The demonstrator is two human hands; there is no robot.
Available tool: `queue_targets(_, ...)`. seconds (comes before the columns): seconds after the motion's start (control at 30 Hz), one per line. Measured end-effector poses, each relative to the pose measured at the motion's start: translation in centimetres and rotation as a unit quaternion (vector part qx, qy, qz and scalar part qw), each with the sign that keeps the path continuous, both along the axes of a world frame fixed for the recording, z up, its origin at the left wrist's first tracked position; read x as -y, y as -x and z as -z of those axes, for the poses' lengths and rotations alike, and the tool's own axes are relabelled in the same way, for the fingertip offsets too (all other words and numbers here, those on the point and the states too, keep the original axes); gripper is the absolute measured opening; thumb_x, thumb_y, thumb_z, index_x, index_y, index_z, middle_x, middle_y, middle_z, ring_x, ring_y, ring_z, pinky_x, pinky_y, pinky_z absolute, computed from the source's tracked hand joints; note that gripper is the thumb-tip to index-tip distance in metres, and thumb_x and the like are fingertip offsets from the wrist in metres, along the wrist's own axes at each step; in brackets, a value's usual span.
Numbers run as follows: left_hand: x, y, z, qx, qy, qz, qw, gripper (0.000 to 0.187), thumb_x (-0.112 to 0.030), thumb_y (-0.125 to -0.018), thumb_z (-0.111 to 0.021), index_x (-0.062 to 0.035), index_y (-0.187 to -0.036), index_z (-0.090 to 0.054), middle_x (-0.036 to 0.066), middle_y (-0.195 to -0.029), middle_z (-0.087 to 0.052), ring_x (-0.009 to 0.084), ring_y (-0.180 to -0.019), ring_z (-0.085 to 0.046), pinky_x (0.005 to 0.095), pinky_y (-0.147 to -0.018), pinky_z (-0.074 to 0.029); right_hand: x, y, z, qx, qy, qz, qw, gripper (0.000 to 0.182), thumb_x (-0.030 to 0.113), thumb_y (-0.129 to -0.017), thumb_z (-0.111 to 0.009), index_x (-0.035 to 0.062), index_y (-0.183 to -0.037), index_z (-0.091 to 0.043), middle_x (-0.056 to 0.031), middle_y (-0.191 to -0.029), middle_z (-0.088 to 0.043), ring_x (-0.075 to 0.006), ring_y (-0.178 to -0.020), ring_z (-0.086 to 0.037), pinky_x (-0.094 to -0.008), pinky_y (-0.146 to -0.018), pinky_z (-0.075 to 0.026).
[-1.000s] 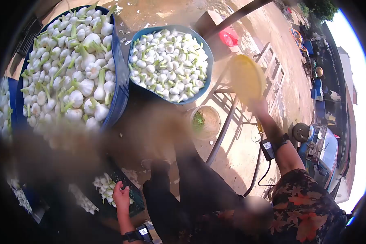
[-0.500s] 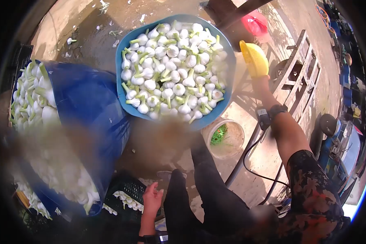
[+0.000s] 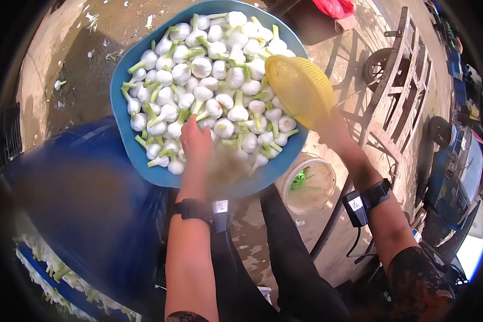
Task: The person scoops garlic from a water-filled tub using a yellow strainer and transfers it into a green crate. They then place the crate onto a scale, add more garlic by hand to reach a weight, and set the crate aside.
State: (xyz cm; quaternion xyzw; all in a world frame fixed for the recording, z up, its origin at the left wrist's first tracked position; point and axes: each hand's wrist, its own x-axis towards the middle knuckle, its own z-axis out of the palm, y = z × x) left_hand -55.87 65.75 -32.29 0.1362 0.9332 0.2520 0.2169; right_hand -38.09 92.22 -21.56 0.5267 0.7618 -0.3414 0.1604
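Note:
A blue tub [image 3: 124, 115] is heaped with white garlic bulbs [image 3: 201, 67] that have short green stems. My left hand [image 3: 197, 140] reaches in over the tub's near side, fingers curled together at a garlic bulb's stem [image 3: 203, 115]; its fingertips are partly hidden. On the right, my right hand [image 3: 333, 129] is blurred and shut on a yellow plastic strainer basket [image 3: 300, 88]. The basket is tilted over the tub's right rim, beside the bulbs.
A large blue barrel [image 3: 86, 209] lies at the left, with more garlic [image 3: 53, 265] below it. A whitish bucket [image 3: 322, 185] with green scraps stands by my legs. To the right are a metal frame cart [image 3: 397, 88] and a red bag [image 3: 334, 7].
My left hand has risen from beside my leg into the garlic in the tub. My right hand has brought the yellow basket left, over the tub's rim. The view has shifted.

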Motion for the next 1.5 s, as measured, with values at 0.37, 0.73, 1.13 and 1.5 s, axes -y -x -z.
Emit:
queue_targets(0.37,2.3,-0.9,2.6,0.243,-0.183,-0.106,0.947,0.028,-0.013,-0.087,-0.060,-0.0015,-0.112,-0.056,0.007,-0.084,-0.064,0.0107,-0.064,-0.057,0.0246,-0.054,-0.046,5.1,3.0,4.4,-0.046,-0.369,-0.188,0.909,0.063,0.021,-0.076,-0.070,0.0006,-0.126,-0.037,-0.0174,-0.101,-0.060,-0.0261,-0.080,-0.062,-0.0340,-0.071,-0.051)
queue_targets(0.73,5.4,-2.7,-6.9,-0.037,-0.155,0.121,0.980,0.021,-0.005,-0.082,-0.064,0.0008,-0.101,-0.061,0.017,-0.089,-0.063,0.0297,-0.073,-0.063,0.0336,-0.065,-0.051,16.2,9.9,1.9,-0.115,0.122,-0.168,0.971,0.019,0.015,-0.085,-0.056,0.0020,-0.097,-0.063,-0.0213,-0.077,-0.063,-0.0357,-0.070,-0.061,-0.0399,-0.067,-0.050)
queue_targets(1.13,8.6,-4.6,-7.1,0.132,-0.246,-0.026,0.960,0.020,0.000,-0.088,-0.055,0.0030,-0.108,-0.057,0.010,-0.096,-0.063,0.0141,-0.078,-0.062,0.0263,-0.065,-0.054,13.7,5.2,3.8,-0.136,0.072,0.023,0.988,0.020,0.011,-0.081,-0.052,-0.0029,-0.092,-0.061,-0.0207,-0.076,-0.064,-0.0332,-0.070,-0.064,-0.0385,-0.067,-0.050)
queue_targets(1.5,12.9,0.7,0.5,0.095,0.015,-0.161,0.982,0.034,-0.015,-0.086,-0.059,0.0000,-0.116,-0.051,0.016,-0.112,-0.057,0.0242,-0.093,-0.058,0.0348,-0.079,-0.048,5.7,-0.2,2.3,-0.162,0.054,0.087,0.982,0.071,0.011,-0.081,-0.063,0.0011,-0.139,-0.024,-0.0204,-0.113,-0.054,-0.0262,-0.102,-0.057,-0.0320,-0.084,-0.048)
